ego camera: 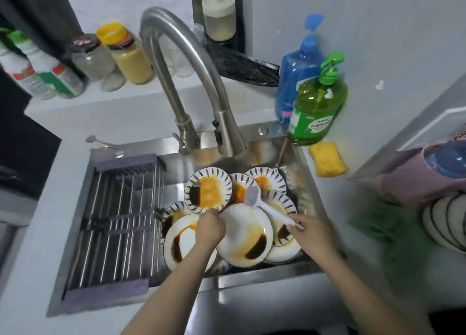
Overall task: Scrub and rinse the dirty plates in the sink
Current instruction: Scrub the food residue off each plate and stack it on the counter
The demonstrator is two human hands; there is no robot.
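I had both hands down in the sink (311,196), centre of the frame. My left hand (210,227) was curled over the near rim of the patterned plate (208,192), fingers closed on its edge, that plate sitting tilted on top of the pile, smeared orange with a dark patch at its left. My right hand (309,230) was closed around the handle of the brush (262,205), and the brush head sat up and left of the hand, over the plates at the back of the pile. I couldn't tell whether the bristles touched anything.

The dirty plates filled the right half of the basin, overlapping each other: a big white plate (245,235) between my hands with an orange film and a dark streak low on it, another white one (180,241) under my left wrist with dark sauce, more striped-rim plates behind and to the right. All stained, none clean.

The left half of the basin was covered by the rack (118,216), bare bars. The tap (189,82) arched over from the upper centre, its spout above the back plates; no water visible from it. Right of the sink, at its upper corner, stood the green bottle (316,105) with the blue bottle (298,72) behind it, and the yellow sponge (327,159) lay just below them on the counter. Jars (131,55) lined the ledge at upper left.
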